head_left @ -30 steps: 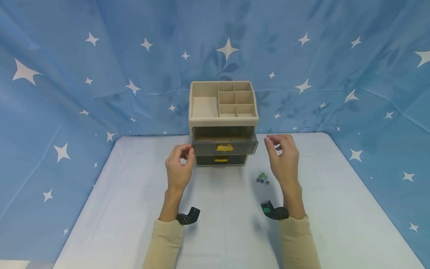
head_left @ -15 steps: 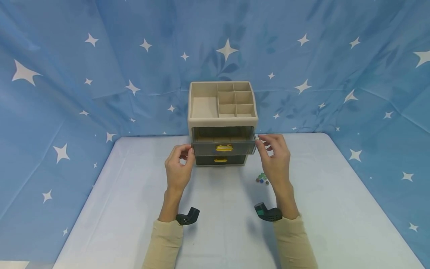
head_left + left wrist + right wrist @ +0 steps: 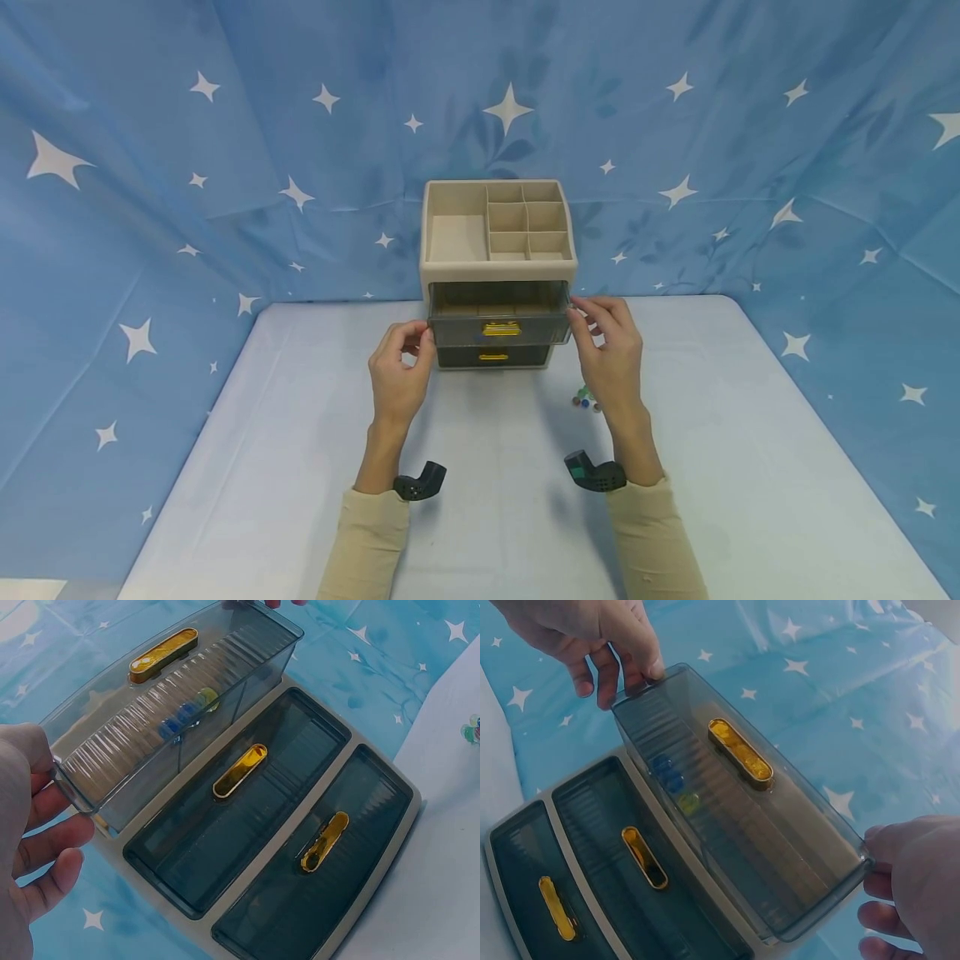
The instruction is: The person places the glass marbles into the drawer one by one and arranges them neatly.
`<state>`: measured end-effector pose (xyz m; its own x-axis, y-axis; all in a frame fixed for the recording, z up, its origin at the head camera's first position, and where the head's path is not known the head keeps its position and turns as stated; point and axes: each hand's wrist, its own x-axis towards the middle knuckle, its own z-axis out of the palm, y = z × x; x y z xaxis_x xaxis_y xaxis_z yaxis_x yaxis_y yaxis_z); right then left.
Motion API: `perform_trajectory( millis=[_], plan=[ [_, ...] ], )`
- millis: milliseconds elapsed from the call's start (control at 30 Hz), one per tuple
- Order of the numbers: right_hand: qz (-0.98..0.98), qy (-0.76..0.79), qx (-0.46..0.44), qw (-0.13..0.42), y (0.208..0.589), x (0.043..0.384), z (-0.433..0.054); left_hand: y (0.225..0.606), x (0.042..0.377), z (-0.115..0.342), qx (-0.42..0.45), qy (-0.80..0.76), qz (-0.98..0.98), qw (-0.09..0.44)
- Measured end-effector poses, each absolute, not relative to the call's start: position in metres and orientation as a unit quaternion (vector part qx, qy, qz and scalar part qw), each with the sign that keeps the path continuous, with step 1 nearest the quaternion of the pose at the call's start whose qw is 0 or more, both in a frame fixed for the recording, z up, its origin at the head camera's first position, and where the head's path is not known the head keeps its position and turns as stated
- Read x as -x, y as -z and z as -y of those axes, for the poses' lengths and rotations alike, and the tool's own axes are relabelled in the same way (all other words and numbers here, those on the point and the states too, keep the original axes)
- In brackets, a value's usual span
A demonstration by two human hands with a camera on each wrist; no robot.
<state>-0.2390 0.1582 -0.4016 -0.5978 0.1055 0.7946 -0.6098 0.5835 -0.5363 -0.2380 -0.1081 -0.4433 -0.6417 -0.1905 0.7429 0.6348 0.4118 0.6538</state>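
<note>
A beige desktop organizer (image 3: 497, 272) stands at the back of the table, its smoky clear top drawer (image 3: 457, 333) pulled out. My left hand (image 3: 397, 371) pinches the drawer's left front corner. At the opposite front corner, my right hand (image 3: 611, 354) grips the edge between thumb and fingers, as the right wrist view also shows. Blue marbles (image 3: 178, 722) and a yellow-green marble (image 3: 207, 697) show through the drawer's clear wall. The gold handle (image 3: 501, 329) on its front is untouched by either hand.
Several small marbles (image 3: 585, 402) lie on the white tabletop (image 3: 495, 483) beside my right wrist, partly covered by it in the head view. Below the top drawer, lower drawers (image 3: 240, 802) are closed. A blue star-patterned cloth (image 3: 300, 150) hangs behind.
My right hand has moved left from beside the organizer and taken hold of the top drawer's right corner. My left hand and the drawer have stayed in place.
</note>
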Motion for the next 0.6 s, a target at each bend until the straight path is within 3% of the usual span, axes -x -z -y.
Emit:
perform_trajectory(
  millis=[600],
  plan=[
    [0.799, -0.418, -0.159, 0.401, 0.4028, 0.2386, -0.1567, 0.4436, 0.2391, 0.1081, 0.149, 0.514, 0.742, 0.405]
  ],
)
